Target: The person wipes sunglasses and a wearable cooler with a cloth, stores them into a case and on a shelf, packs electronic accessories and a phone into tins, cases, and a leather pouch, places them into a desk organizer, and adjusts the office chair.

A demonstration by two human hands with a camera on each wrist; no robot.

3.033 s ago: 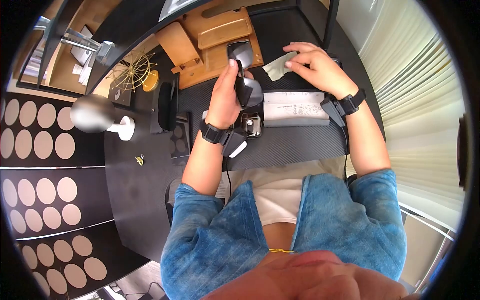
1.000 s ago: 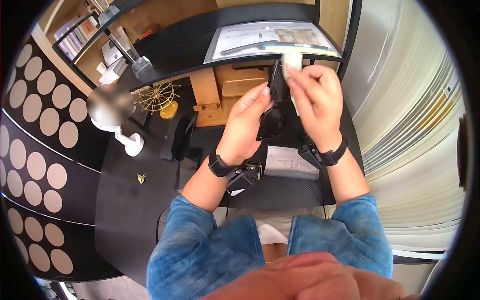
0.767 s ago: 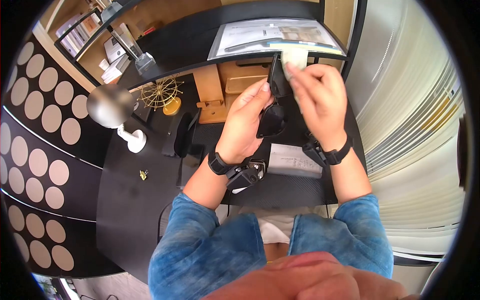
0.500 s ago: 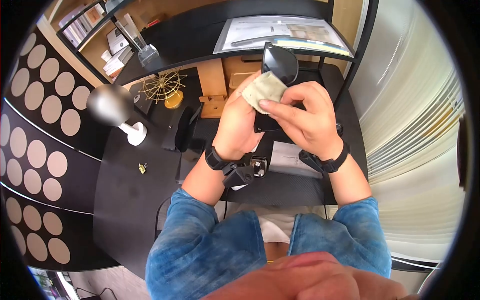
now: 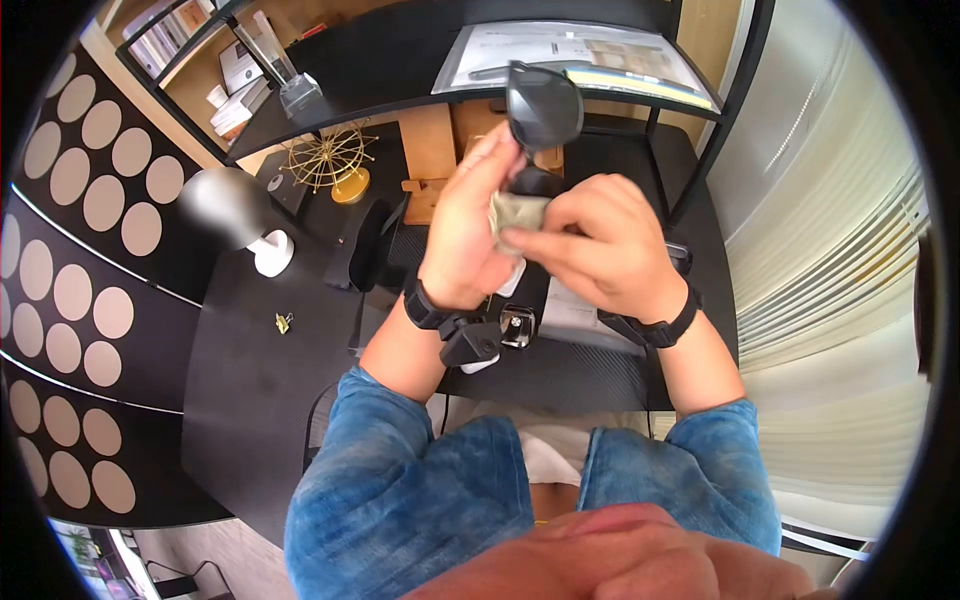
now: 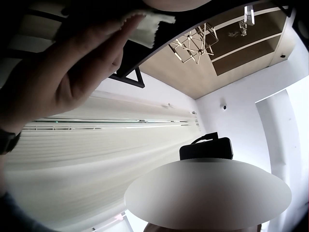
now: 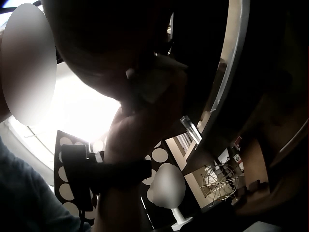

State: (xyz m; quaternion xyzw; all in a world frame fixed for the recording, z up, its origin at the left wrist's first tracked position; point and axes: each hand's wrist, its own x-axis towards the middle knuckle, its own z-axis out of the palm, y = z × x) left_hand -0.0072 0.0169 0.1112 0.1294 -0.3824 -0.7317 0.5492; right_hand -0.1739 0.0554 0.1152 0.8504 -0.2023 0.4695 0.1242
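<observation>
My left hand holds a pair of dark sunglasses up over the desk, one lens pointing away from me at the top. Between the fingertips of my right hand is a pale, zigzag-edged cleaning cloth, pressed at the lower part of the sunglasses by my left palm. Cloth and right hand hide most of that lower part. In the left wrist view the cloth shows beside the right hand's fingers. The right wrist view is dark, with the left hand in shadow.
Below the hands a white box and a small shiny black case lie on the desk. A black glasses case, gold wheel ornament and white round-headed stand are at left. A shelf with papers overhangs the back.
Three seconds ago the cloth was apart from the sunglasses, at right. Since then the hands have come together, and the cloth has gone from the upper lens down to the lower part.
</observation>
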